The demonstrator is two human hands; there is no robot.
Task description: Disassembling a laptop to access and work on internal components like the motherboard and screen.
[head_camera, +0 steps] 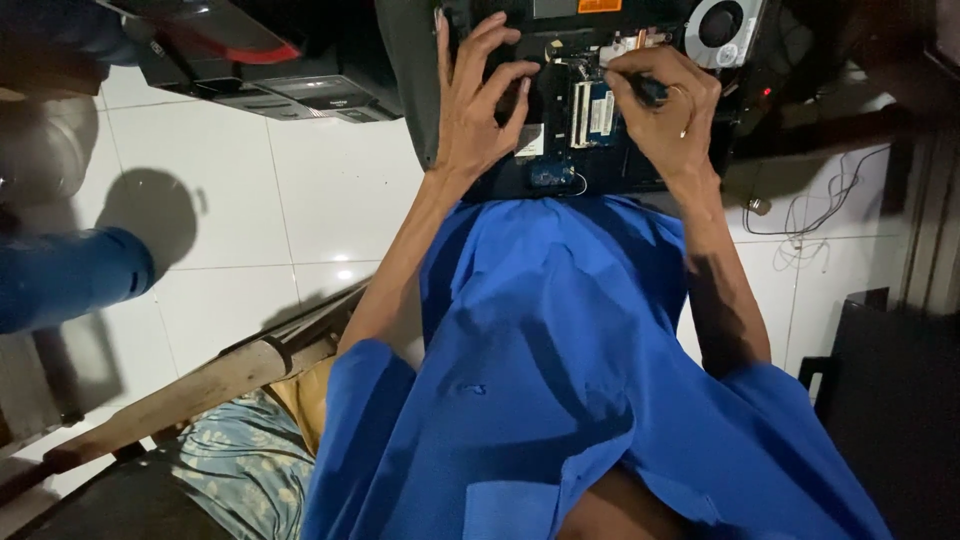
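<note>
An opened laptop [560, 170] lies bottom-up at the top of the head view, its circuit board, memory modules [592, 112] and round cooling fan [722, 27] exposed. My left hand [478, 100] rests flat on the laptop's left part, fingers spread and pressing on the case. My right hand [668, 108] is closed around a dark screwdriver handle [648, 91], its tip pointing down into the board near the memory modules. A ring shows on one finger of my right hand. My blue shirt [560, 380] fills the lower middle.
White tiled floor [300, 200] lies to the left. Black printer-like devices [270, 70] stand at the top left. A person's blue sleeve [70, 275] reaches in at left. A wooden bar [200, 385] crosses the lower left. Loose cables [820, 200] trail on the right beside dark furniture [890, 400].
</note>
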